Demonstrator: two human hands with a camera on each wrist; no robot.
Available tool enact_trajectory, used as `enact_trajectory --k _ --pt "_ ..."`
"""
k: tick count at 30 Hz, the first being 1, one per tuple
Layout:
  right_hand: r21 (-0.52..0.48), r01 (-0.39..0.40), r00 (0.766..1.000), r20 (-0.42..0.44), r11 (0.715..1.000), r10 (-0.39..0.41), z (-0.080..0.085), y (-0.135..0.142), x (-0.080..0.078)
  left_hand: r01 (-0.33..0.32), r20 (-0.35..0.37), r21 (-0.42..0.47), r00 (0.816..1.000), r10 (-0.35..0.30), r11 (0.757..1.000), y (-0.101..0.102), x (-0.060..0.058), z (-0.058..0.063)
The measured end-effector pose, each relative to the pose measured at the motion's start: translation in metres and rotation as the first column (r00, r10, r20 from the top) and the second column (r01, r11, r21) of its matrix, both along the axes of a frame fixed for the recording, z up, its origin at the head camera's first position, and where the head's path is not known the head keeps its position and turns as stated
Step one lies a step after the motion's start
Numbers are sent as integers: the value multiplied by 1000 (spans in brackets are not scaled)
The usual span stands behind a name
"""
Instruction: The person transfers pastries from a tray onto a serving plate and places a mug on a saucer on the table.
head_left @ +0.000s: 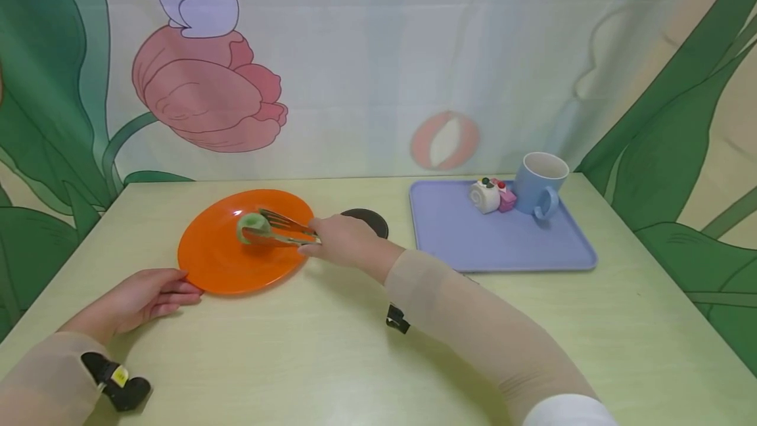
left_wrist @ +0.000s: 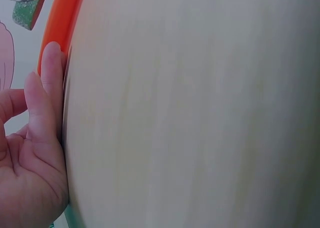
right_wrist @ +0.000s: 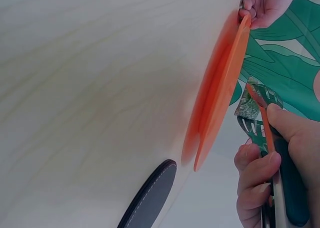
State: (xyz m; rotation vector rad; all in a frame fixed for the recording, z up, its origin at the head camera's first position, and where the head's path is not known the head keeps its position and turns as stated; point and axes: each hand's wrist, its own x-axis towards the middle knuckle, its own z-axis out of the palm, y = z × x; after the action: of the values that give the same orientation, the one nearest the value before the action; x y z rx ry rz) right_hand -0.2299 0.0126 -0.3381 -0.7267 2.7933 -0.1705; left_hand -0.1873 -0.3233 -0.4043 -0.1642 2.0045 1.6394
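My right hand (head_left: 343,239) grips metal serving tongs (right_wrist: 270,138) with slotted, fork-like tips. Between those tips is a small green roll cake (head_left: 253,227), round on its face and speckled along its side in the right wrist view. It hangs over the round orange plate (head_left: 213,261). At the plate's near left rim, my left hand (head_left: 148,298) pinches the edge, thumb side above and the other fingers low by the table. In the left wrist view these fingers (left_wrist: 51,68) lie against the orange rim.
Just beyond my right hand lies a dark round coaster (head_left: 368,221) with a stitched edge. On the right, a lavender tray (head_left: 503,248) carries a blue mug (head_left: 535,186), a white roll cake (head_left: 485,196) and a pink cake (head_left: 506,198). A printed curtain (head_left: 343,71) hangs behind the table.
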Motion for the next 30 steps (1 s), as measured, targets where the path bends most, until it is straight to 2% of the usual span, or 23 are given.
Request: enact_trajectory --k 16,30 --pt "-15 -35 999 -20 999 35 -4 -11 -4 6 -13 -30 1000 -6 1000 0 0 -1" --pt "-24 -28 1000 -8 999 28 -11 -24 -6 17 -13 7 1000 -17 1000 -3 0 -1"
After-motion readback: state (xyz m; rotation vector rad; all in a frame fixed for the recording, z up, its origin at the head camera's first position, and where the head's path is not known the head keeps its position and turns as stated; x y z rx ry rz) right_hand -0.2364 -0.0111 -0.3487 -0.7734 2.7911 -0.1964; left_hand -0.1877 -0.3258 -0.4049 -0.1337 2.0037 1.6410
